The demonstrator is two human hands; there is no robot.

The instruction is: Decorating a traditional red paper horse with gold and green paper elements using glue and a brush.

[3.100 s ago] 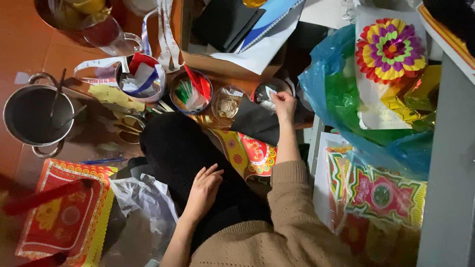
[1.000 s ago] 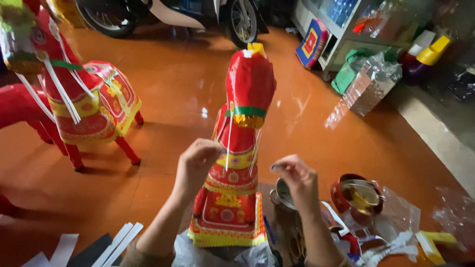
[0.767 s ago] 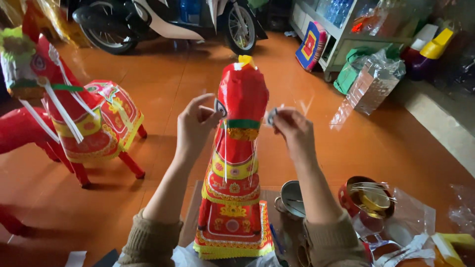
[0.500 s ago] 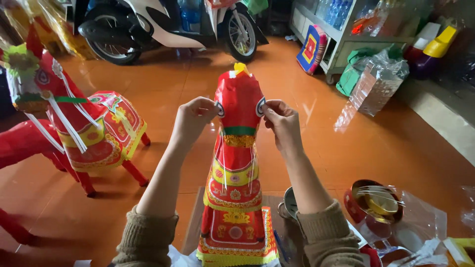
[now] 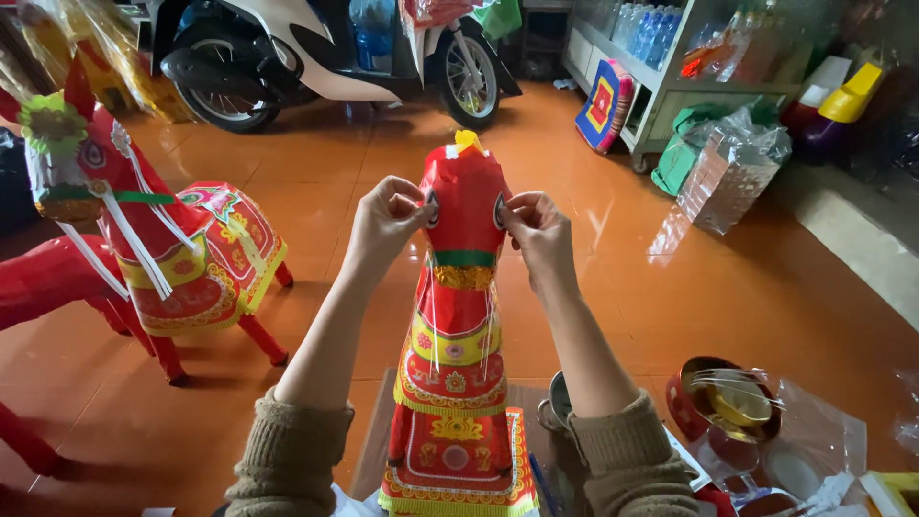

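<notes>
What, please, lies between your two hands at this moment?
The red paper horse's head lies between the left hand and right hand, both pinching its sides, in the head view.

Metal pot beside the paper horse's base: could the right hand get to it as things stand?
Probably yes. The metal pot sits just under the right forearm with nothing over it, but the right hand is pinching the paper horse at its head and would have to let go.
</notes>
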